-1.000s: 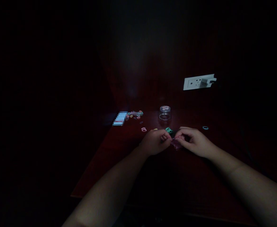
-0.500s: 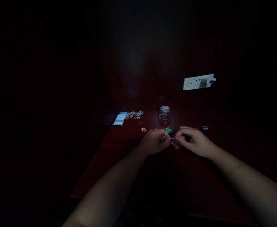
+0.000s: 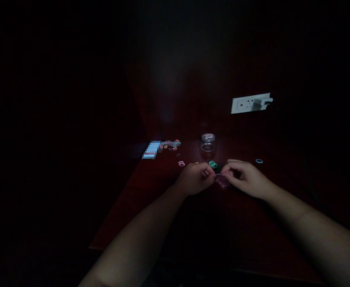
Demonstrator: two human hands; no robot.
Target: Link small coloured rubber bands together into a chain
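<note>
My left hand (image 3: 195, 178) and my right hand (image 3: 245, 179) face each other over the dark red table, each with thumb and fingers pinched. A thin purple hair tie (image 3: 218, 174) stretches between the two pinches. Directly beneath it lies a bunch of purple hair ties (image 3: 223, 182), partly covered by my right fingers. Just beyond the fingertips sits a small cluster of green hair ties (image 3: 213, 164). Two pink hair ties (image 3: 181, 163) rest left of my left hand, and a yellow one (image 3: 197, 163) peeks out behind its knuckles.
A clear lidded jar (image 3: 207, 143) stands near the wall. Mixed hair ties (image 3: 171, 144) are heaped beside a lit, blurred phone (image 3: 152, 150) at the table's left edge. One teal hair tie (image 3: 259, 161) lies to the right. A wall socket (image 3: 250, 103) holds a plug. The room is dark.
Both hands keep almost the same place and pinch, with the purple hair tie held between them throughout. Nothing else has visibly moved.
</note>
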